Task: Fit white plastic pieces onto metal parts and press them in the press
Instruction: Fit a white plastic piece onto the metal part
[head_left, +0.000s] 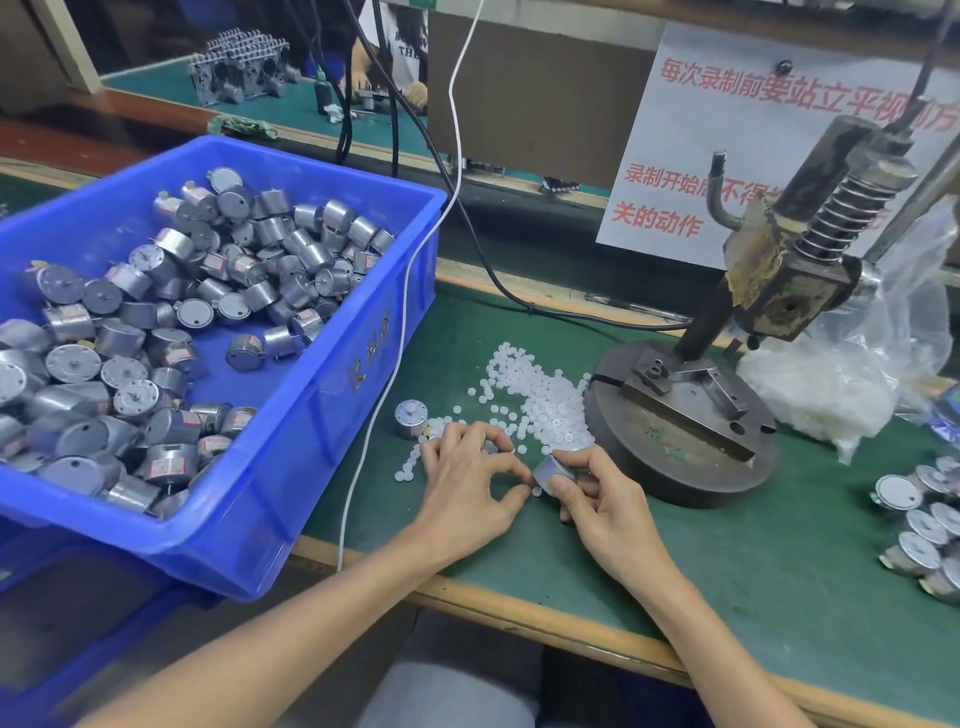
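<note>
Two hands work on the green table (727, 561) just in front of the round base (675, 467) of the press (779, 270), to its left. The right hand (597, 499) grips a metal part (553, 470), a short silver cylinder, between its thumb and curled fingers, with the part lying on its side close to the base's rim. The left hand (467, 467) has its thumb and forefinger closed in a pinch at the part's end face. A tiny white plastic piece (536, 491) shows at their tips, mostly hidden by the fingers. Its other fingers are curled above the table.

A heap of white plastic pieces (535, 395) lies against the left edge of the base and thins out into scattered bits under and around the left hand. Left of the base, past this heap, one loose metal part (411, 418) stands upright on the table. Farther left of the base sits a blue bin (322, 415) holding many silver cylinders (156, 322) jumbled together. A white cable (374, 415) runs down between the bin and the heap.

Right of the base, at the frame's edge, a cluster of metal cylinders (924, 525) lies on the table. Behind and to the right of the base a clear plastic bag (857, 384) of white material slumps. The press column rises from the back of the base, with a coil spring on its head.
</note>
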